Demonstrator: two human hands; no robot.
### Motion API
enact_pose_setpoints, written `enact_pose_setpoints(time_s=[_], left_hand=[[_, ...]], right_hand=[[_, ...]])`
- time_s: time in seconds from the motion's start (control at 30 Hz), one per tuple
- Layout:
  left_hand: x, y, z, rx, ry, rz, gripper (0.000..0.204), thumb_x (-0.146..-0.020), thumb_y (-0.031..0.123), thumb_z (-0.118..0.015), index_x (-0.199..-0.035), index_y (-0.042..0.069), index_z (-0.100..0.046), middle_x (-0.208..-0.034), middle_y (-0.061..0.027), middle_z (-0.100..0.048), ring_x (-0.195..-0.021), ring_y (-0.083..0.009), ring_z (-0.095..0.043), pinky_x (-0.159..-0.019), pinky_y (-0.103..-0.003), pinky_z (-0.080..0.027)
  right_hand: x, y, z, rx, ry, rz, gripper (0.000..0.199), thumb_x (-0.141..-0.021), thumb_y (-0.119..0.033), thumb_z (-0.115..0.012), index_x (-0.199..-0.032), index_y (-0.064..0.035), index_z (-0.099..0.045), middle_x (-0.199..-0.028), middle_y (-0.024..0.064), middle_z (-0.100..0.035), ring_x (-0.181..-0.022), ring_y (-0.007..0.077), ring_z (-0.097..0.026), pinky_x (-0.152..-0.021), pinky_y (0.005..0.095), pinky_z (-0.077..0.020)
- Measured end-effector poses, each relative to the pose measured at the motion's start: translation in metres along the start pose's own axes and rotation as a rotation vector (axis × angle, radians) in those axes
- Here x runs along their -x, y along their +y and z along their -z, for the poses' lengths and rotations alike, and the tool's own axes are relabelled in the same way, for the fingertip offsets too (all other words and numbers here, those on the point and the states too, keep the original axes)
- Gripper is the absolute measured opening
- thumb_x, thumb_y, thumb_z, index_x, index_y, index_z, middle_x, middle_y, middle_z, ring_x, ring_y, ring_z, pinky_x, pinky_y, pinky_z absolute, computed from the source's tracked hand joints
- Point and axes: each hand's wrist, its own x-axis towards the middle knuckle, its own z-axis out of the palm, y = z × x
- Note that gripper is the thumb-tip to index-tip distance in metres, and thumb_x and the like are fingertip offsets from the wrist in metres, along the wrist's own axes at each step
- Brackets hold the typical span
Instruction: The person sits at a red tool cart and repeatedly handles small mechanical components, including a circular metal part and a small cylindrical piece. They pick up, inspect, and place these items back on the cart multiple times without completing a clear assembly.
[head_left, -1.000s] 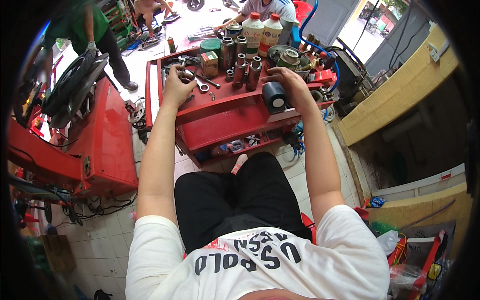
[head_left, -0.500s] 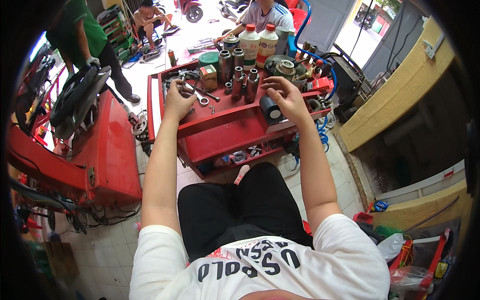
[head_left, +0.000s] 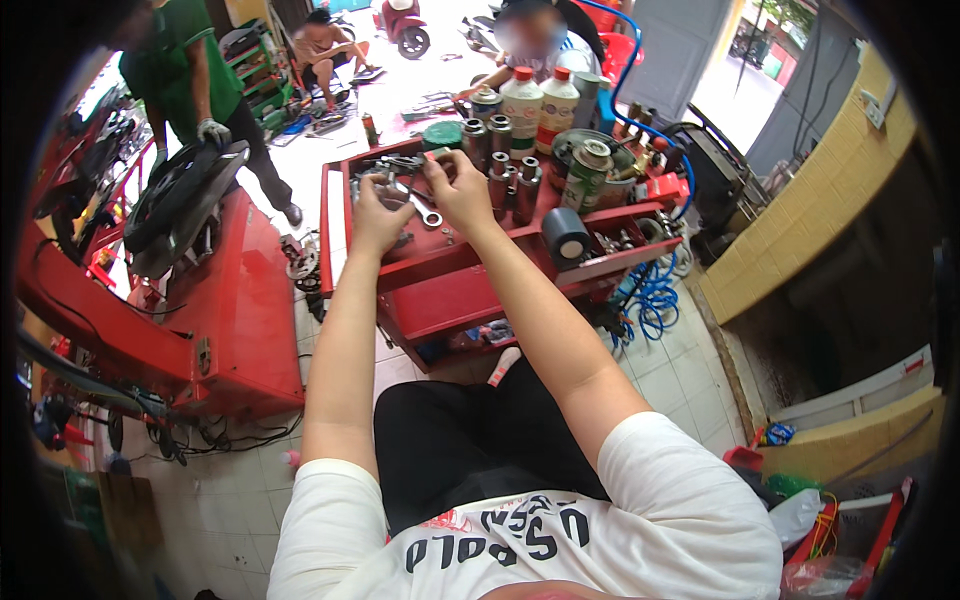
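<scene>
My left hand (head_left: 380, 218) is over the left part of a red tool cart's top tray (head_left: 400, 275), fingers loosely curved and apart, beside several metal tools (head_left: 392, 163). To its right, my right hand (head_left: 462, 195) reaches across with its fingers closed around a small cardboard box (head_left: 437, 154), which they mostly cover. Between the hands lies a ring spanner (head_left: 431, 217), and small bolts (head_left: 447, 234) rest just below it. Tall metal sockets (head_left: 525, 190) stand close to the right of my right hand. A green-lidded tub (head_left: 443, 135) is behind it.
A black cylinder (head_left: 567, 238) and a green spray can (head_left: 587, 178) stand on the cart's right side. White bottles (head_left: 520, 115) with red caps are at the back. A blue hose (head_left: 640, 110) hangs at right. Left is a red machine (head_left: 225, 310), with a gloved person (head_left: 185, 80) near it.
My right hand has moved left from beside the black cylinder onto the small box. My left hand has moved slightly nearer and its fingers have loosened. The view has shifted a little.
</scene>
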Motion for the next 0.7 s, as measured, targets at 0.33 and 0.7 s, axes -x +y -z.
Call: enact_pose_setpoints(time_s=[0.33,0.7], left_hand=[[0.009,0.018,0.005,-0.045,-0.098,-0.047,0.052,-0.076,0.013,-0.082,-0.116,0.003,-0.051,-0.091,-0.0125,-0.076,-0.082,-0.0222,-0.075,-0.076,-0.035,-0.059],[0.009,0.030,0.007,-0.199,-0.161,-0.012,0.050,-0.076,0.015,-0.083,-0.117,0.007,-0.055,-0.097,-0.0123,-0.074,-0.092,-0.0279,-0.075,-0.084,-0.039,-0.058]], right_hand=[[0.007,0.034,-0.008,-0.143,-0.214,-0.139,0.044,-0.106,-0.037,-0.058,-0.125,0.0019,-0.061,-0.097,0.0149,-0.073,-0.083,0.0200,-0.070,-0.070,0.0347,-0.0565],[0.002,0.038,-0.005,-0.166,-0.272,-0.142,0.068,-0.091,-0.044,-0.078,-0.138,-0.0003,-0.056,-0.115,0.0157,-0.069,-0.093,0.0202,-0.069,-0.082,0.0335,-0.0558]])
